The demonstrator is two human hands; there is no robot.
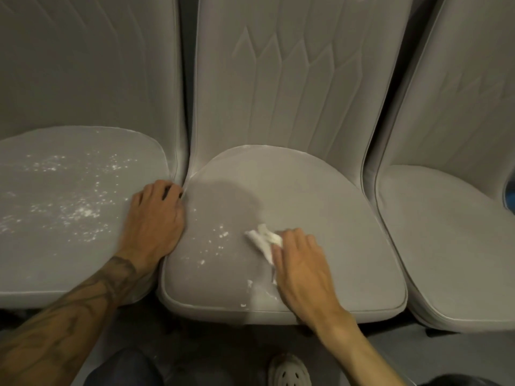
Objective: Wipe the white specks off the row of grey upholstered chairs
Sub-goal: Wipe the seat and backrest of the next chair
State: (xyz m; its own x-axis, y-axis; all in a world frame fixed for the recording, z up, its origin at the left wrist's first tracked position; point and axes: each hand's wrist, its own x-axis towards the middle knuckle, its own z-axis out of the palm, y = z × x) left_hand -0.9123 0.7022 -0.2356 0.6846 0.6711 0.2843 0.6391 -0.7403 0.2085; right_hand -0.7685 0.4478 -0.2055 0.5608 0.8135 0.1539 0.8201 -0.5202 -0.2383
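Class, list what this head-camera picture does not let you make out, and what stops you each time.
Head view: much of the white cloth lies hidden under the right hand.
Fingertips of the left hand dip into the gap between seats, out of sight.
The left seat is cut off by the frame edge, so not all its specks show.
A blue object at the right edge: too little shows to identify.

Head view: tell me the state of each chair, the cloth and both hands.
left chair: seat thickly speckled white.
middle chair: a few specks remain at left and front; rest looks clean.
right chair: no specks seen.
cloth: crumpled, on middle chair's seat.
left hand: fingers curled over left chair's seat edge.
right hand: fingers straight, pressing cloth.
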